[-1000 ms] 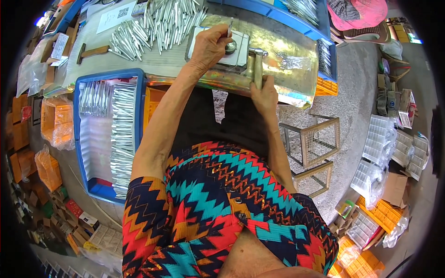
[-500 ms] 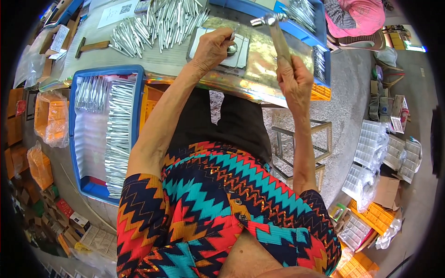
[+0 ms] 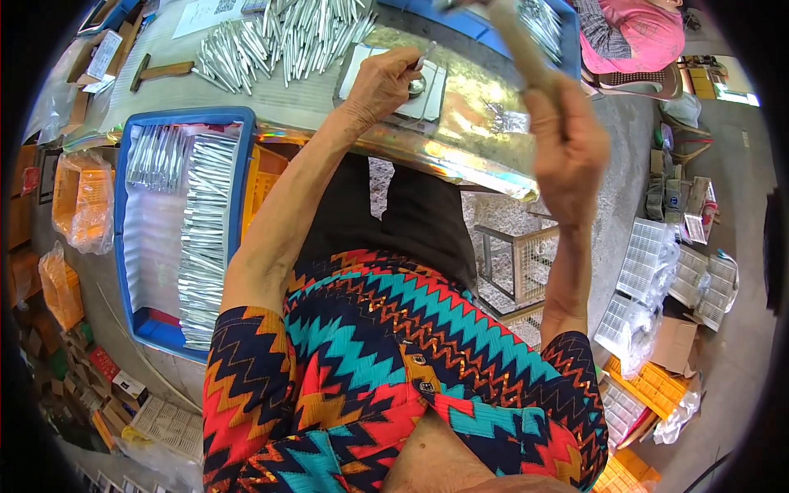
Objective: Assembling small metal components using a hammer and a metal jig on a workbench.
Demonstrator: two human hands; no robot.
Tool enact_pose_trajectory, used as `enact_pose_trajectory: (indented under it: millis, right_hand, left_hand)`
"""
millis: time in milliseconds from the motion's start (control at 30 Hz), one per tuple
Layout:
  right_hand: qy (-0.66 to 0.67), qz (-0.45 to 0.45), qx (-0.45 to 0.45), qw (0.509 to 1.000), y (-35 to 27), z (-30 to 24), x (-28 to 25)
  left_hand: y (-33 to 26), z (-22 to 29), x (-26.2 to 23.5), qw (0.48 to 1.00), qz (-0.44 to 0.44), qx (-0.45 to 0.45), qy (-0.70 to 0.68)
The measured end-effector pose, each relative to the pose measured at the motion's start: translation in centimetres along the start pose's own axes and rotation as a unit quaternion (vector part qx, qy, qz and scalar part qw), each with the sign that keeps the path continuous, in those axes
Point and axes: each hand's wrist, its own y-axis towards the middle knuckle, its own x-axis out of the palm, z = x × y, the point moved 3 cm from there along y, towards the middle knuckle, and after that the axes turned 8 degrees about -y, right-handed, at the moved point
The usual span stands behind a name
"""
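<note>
My right hand (image 3: 567,148) is closed round the wooden handle of a hammer (image 3: 523,41). It is raised over the right side of the table, and hand and hammer are smeared by motion. My left hand (image 3: 384,82) pinches a slim metal piece (image 3: 426,54) upright over a pale flat plate (image 3: 432,103). Fingers hide most of that piece. Right beside the fingertips a small, shiny, round metal part (image 3: 417,87) rests on the plate. Beyond my left hand lies a large heap of slim silvery metal pieces (image 3: 308,37).
A second hammer (image 3: 164,72) lies at the table's left. A blue tray (image 3: 123,238) of stacked metal pieces stands left of my forearm, another blue bin (image 3: 460,23) at the back right. A person in pink (image 3: 637,37) sits far right; a metal-framed stool (image 3: 518,255) stands below.
My right hand has lifted the hammer up and to the right, closer to the camera. My left hand keeps its pinch over the plate; the whole view has shifted slightly.
</note>
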Motion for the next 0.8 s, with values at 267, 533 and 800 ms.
enact_pose_trajectory:
  millis: [267,533,800]
  right_hand:
    - [-0.166,-0.059,-0.054,0.983,-1.8,3.7,2.8]
    - [0.099,0.088,0.026,0.991,0.6,-1.7,-2.6]
    - [-0.055,-0.061,0.049,0.995,-2.1,2.1,1.4]
  left_hand:
    - [0.3,-0.1,0.5,1.000,-0.008,-0.010,0.014]
    - [0.0,0.1,-0.1,1.000,-0.005,0.001,0.013]
    - [0.3,-0.1,0.2,0.999,-0.014,-0.017,0.026]
